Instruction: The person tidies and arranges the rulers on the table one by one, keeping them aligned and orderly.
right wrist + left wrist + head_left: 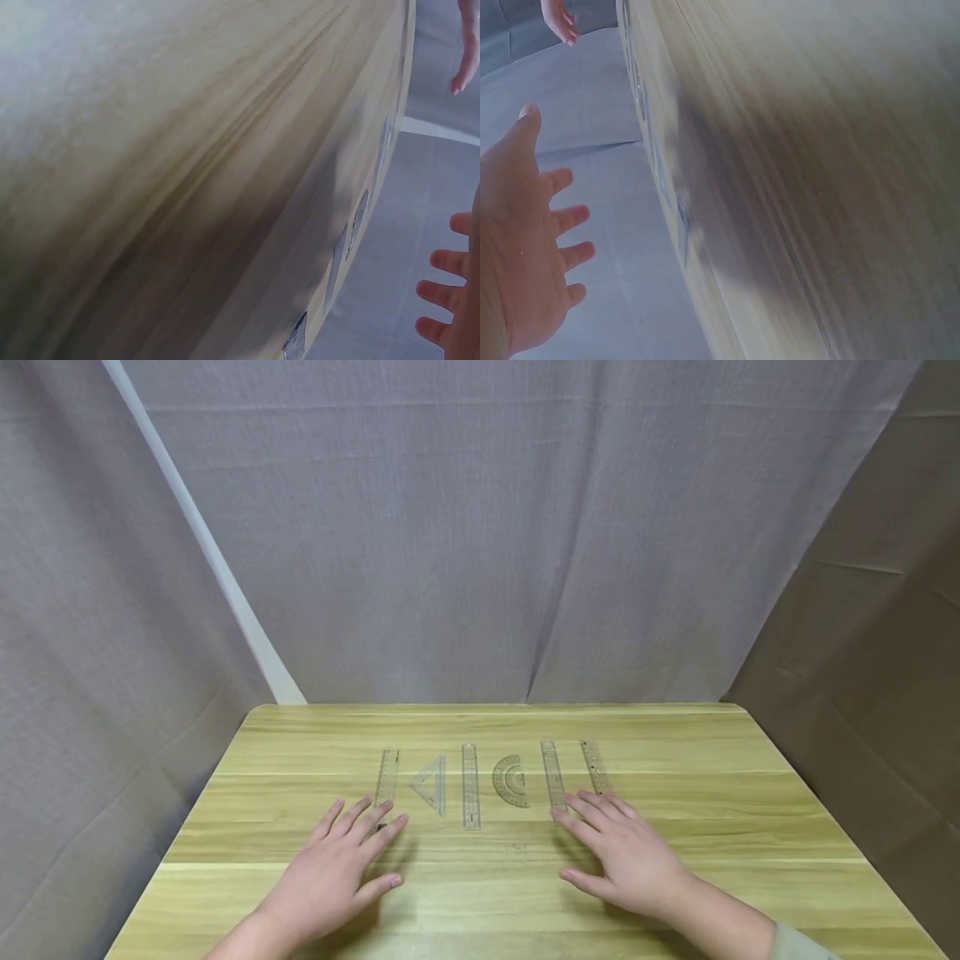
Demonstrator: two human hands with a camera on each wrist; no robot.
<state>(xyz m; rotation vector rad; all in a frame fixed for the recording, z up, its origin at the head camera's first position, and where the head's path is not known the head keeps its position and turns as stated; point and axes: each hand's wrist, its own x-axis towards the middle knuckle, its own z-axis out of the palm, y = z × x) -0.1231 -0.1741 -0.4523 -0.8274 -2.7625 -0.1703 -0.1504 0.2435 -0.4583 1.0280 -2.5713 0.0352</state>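
Clear plastic drawing tools lie in a row across the table. From left to right in the head view come a ruler (386, 774), a triangular set square (440, 787), a second ruler (470, 785), a half-round protractor (507, 782), another ruler (551, 770) and a ruler with holes (592, 762). My left hand (333, 877) has spread fingers whose tips overlap the near end of the leftmost ruler. Over on the right, my right hand (633, 856) covers the near ends of the two rightmost rulers in this view. Both hands cast shadows on the wood and hold nothing.
The wooden table (510, 906) has light, striped grain and rounded far corners. Grey cloth (420, 543) hangs behind it and along the left, with a darker brown-grey cloth (862, 652) on the right. A pale strip (202, 527) shows in the left corner.
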